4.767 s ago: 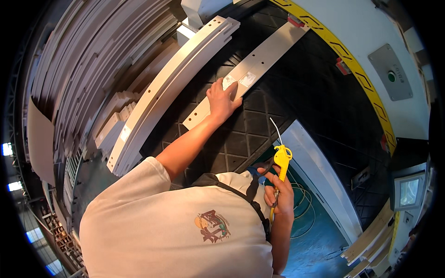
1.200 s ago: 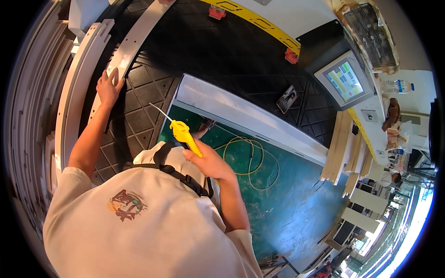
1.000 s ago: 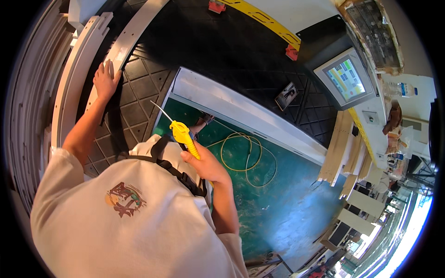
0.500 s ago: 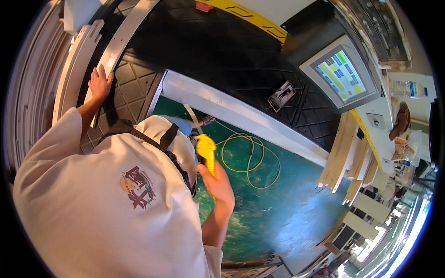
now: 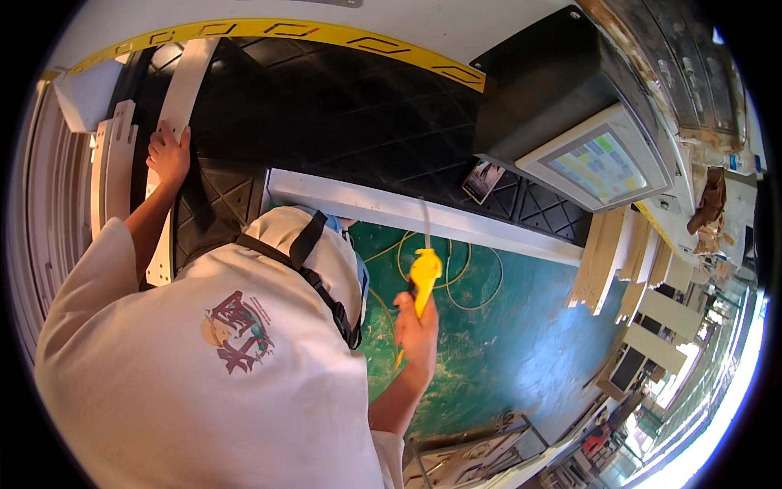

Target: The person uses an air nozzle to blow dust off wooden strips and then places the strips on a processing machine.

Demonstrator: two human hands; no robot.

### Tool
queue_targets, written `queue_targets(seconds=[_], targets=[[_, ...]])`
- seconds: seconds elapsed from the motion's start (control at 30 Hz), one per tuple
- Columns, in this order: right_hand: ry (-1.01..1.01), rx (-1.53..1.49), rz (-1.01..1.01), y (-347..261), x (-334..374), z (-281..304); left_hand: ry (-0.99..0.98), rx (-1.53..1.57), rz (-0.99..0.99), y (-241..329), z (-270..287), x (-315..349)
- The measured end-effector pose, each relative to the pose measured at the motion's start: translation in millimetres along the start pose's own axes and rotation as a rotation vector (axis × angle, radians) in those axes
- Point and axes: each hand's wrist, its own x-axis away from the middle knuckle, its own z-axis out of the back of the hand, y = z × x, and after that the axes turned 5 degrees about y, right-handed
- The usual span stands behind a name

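Note:
My right hand (image 5: 417, 330) is wrapped round a yellow air blow gun (image 5: 425, 273). Its thin nozzle points up and away, and a yellow hose (image 5: 398, 359) hangs below the hand. At the left, my left hand (image 5: 169, 159) lies with fingers apart on a long white board (image 5: 189, 85) with small holes. The board rests lengthwise on the black ribbed work surface (image 5: 309, 106).
White boards (image 5: 122, 155) stand left of my arm. A yellow strip (image 5: 326, 37) edges the far side. A touchscreen panel (image 5: 599, 167) juts in at right, near a small picture card (image 5: 484, 180). Hose loops (image 5: 468, 306) lie on the green floor (image 5: 489, 359); stacked boards (image 5: 599, 265) stand beyond.
The blow gun in my right hand has moved right and turned its nozzle more upright. My left hand stays on the white board. The whole view has shifted, showing more of the far yellow strip.

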Motion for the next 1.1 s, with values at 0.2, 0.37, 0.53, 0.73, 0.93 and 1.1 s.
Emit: queue_targets(seconds=[0.2, 0.37, 0.53, 0.73, 0.93, 1.1], targets=[[-0.396, 0.271, 0.162, -4.0, 5.8, -3.3, 0.0, 0.005, -0.026, -2.5, 1.4, 0.3], [-0.618, 0.329, 0.213, -5.5, -3.3, -18.3, 0.018, 0.038, -0.029, 12.3, 15.8, -9.3], [-0.691, 0.334, 0.294, -1.6, 2.5, -20.1, -0.001, -0.002, 0.074, 16.5, -5.5, -25.8], [-0.675, 0.258, 0.302, 34.3, 18.6, -21.8, 0.038, -0.019, 0.126, 33.9, -9.1, -42.6], [-0.615, 0.2, 0.238, 50.0, 35.7, -18.9, -0.011, 0.039, 0.094, 16.9, 4.1, -34.3], [-0.531, 0.262, 0.271, 55.6, 42.4, -19.3, -0.191, 0.28, -0.059, -20.1, 29.1, -15.9]])
